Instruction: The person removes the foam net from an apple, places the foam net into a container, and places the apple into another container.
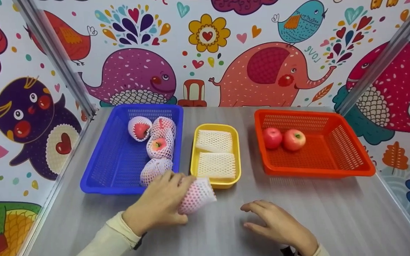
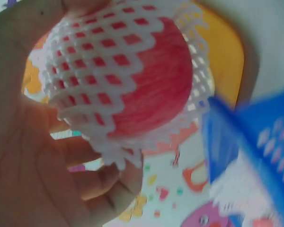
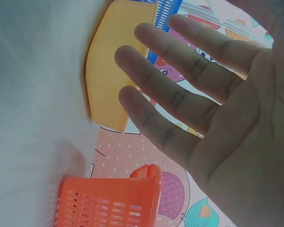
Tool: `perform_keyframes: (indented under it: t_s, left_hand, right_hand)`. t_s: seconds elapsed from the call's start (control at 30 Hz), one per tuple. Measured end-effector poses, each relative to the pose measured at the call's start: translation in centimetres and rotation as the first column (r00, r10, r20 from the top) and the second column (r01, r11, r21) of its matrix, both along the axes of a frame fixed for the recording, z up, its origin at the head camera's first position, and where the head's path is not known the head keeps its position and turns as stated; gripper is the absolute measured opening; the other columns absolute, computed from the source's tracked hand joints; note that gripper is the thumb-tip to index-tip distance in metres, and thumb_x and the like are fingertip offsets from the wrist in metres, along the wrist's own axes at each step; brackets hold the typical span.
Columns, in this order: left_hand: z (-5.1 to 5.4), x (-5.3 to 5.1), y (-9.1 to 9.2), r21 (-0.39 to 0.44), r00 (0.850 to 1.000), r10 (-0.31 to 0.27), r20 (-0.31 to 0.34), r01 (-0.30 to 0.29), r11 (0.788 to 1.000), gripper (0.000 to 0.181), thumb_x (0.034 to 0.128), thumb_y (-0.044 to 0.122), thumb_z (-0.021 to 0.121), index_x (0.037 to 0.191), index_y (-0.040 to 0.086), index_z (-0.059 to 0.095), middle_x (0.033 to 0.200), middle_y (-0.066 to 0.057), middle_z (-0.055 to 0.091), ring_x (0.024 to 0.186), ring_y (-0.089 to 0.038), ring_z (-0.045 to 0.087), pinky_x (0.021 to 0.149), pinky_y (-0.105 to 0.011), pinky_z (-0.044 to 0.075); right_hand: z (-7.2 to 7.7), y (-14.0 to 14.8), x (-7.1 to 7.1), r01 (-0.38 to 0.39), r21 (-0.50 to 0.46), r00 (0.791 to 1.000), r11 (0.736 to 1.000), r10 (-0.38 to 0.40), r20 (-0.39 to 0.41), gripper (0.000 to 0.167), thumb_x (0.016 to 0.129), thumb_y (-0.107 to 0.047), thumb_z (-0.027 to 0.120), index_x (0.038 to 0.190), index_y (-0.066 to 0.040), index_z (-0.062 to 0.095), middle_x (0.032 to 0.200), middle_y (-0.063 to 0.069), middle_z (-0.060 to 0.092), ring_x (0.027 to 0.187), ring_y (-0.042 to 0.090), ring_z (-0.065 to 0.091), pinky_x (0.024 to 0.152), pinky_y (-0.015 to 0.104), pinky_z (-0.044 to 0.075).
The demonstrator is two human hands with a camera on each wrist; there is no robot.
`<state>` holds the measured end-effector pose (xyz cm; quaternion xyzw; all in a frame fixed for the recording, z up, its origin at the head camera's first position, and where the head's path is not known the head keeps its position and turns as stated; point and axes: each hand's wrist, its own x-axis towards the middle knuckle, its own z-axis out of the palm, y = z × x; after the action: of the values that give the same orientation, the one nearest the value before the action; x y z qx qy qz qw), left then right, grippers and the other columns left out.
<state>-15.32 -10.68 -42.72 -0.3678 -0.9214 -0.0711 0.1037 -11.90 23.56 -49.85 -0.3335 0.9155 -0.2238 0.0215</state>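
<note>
My left hand (image 1: 162, 201) grips a red apple (image 2: 161, 80) wrapped in a white foam net (image 2: 92, 71), just in front of the yellow tray (image 1: 240, 156). In the left wrist view the net covers part of the apple and leaves one side bare. My right hand (image 1: 278, 222) is held over the table at the right with its fingers spread and nothing in them, as the right wrist view also shows. Two flat foam nets (image 1: 216, 165) lie in the yellow tray. Several netted apples (image 1: 160, 145) lie along the right side of the blue basket (image 1: 87, 170).
At the right stands a red-orange basket (image 1: 354, 170) with two bare apples (image 1: 294, 139) at its left end. Grey table surface (image 1: 226, 227) lies before the containers. Printed wall panels (image 1: 198, 71) and metal posts (image 1: 379, 64) enclose the table at the back and sides.
</note>
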Motion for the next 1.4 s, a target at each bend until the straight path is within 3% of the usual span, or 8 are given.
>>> perform_keyframes:
  t_s: [0.13, 0.3, 0.5, 0.67, 0.9, 1.0, 1.17, 1.4]
  left_hand:
    - [-1.9, 0.7, 1.4, -0.053, 0.996, -0.036, 0.082, 0.041, 0.998, 0.092, 0.0573, 0.049, 0.086, 0.135, 0.01, 0.054, 0.11, -0.009, 0.061, 0.096, -0.027, 0.054, 0.079, -0.043, 0.049]
    - [-5.2, 0.8, 2.8, -0.051, 0.979, -0.076, 0.188, 0.087, 0.995, 0.093, 0.0595, 0.047, 0.087, 0.138, 0.013, 0.05, 0.114, -0.006, 0.061, 0.098, -0.024, 0.053, 0.082, -0.044, 0.049]
    - [-7.5, 0.7, 3.7, -0.087, 0.954, -0.042, 0.296, 0.07, 0.994, 0.102, 0.0625, 0.046, 0.088, 0.146, 0.007, 0.044, 0.127, -0.008, 0.059, 0.112, -0.029, 0.052, 0.09, -0.05, 0.048]
    - [-8.0, 0.8, 3.9, -0.102, 0.941, -0.014, 0.337, 0.051, 0.993, 0.107, 0.0626, 0.049, 0.088, 0.15, 0.009, 0.041, 0.134, -0.011, 0.056, 0.12, -0.033, 0.05, 0.094, -0.056, 0.045]
    - [-8.3, 0.9, 3.7, -0.038, 0.941, -0.026, 0.338, 0.041, 0.998, 0.101, 0.0658, 0.045, 0.088, 0.149, 0.013, 0.04, 0.121, -0.012, 0.06, 0.109, -0.03, 0.059, 0.09, -0.048, 0.051]
    - [-8.2, 0.9, 3.7, -0.003, 0.942, -0.046, 0.331, 0.05, 0.999, 0.099, 0.066, 0.041, 0.088, 0.148, 0.012, 0.041, 0.119, -0.01, 0.06, 0.107, -0.028, 0.06, 0.09, -0.046, 0.051]
    - [-7.9, 0.9, 4.0, 0.035, 0.955, -0.075, 0.288, 0.068, 0.997, 0.103, 0.0658, 0.043, 0.088, 0.149, 0.007, 0.04, 0.125, -0.011, 0.06, 0.112, -0.027, 0.059, 0.093, -0.045, 0.051]
    - [-7.6, 1.0, 4.6, 0.092, 0.947, -0.133, 0.293, 0.11, 0.99, 0.106, 0.0685, 0.047, 0.088, 0.151, 0.004, 0.037, 0.131, -0.01, 0.058, 0.116, -0.024, 0.058, 0.097, -0.043, 0.049]
  right_hand:
    - [-0.1, 0.2, 0.2, 0.005, -0.006, 1.0, 1.0, -0.005, -0.014, 0.033, 0.095, -0.032, 0.07, 0.121, -0.012, 0.066, 0.111, -0.004, 0.067, 0.103, 0.015, 0.063, 0.086, 0.042, 0.054]
    - [-0.2, 0.4, 0.4, 0.022, 0.002, 0.998, 1.0, -0.022, 0.057, 0.034, 0.096, -0.035, 0.067, 0.123, -0.013, 0.066, 0.112, -0.004, 0.067, 0.104, 0.015, 0.063, 0.087, 0.043, 0.053]
    - [-0.4, 0.3, 0.4, 0.025, 0.001, 0.995, 1.0, -0.025, 0.092, 0.035, 0.097, -0.035, 0.067, 0.123, -0.013, 0.065, 0.111, -0.004, 0.067, 0.103, 0.015, 0.062, 0.087, 0.043, 0.053]
    - [-0.6, 0.4, 0.4, 0.019, -0.012, 0.997, 1.0, -0.018, 0.069, 0.034, 0.097, -0.035, 0.067, 0.123, -0.013, 0.065, 0.11, -0.004, 0.067, 0.102, 0.014, 0.062, 0.086, 0.042, 0.053]
    - [-0.7, 0.1, 0.3, 0.041, -0.016, 0.994, 0.999, -0.039, 0.103, 0.032, 0.097, -0.033, 0.067, 0.121, -0.013, 0.066, 0.11, -0.003, 0.068, 0.101, 0.014, 0.063, 0.086, 0.042, 0.054]
    - [-0.9, 0.0, 0.2, 0.033, -0.055, 0.998, 0.998, -0.03, 0.055, 0.026, 0.095, -0.027, 0.07, 0.117, -0.012, 0.068, 0.106, -0.003, 0.068, 0.098, 0.014, 0.064, 0.082, 0.04, 0.055]
    - [-1.6, -0.6, -0.1, -0.023, -0.153, 0.993, 0.988, 0.005, -0.12, 0.021, 0.09, -0.014, 0.075, 0.11, -0.013, 0.069, 0.104, -0.005, 0.068, 0.095, 0.013, 0.065, 0.079, 0.037, 0.056]
    - [-2.5, -2.1, -0.4, -0.063, -0.215, 0.986, 0.975, 0.028, -0.164, 0.028, 0.085, -0.009, 0.078, 0.111, -0.015, 0.068, 0.106, -0.007, 0.065, 0.097, 0.011, 0.063, 0.08, 0.034, 0.056]
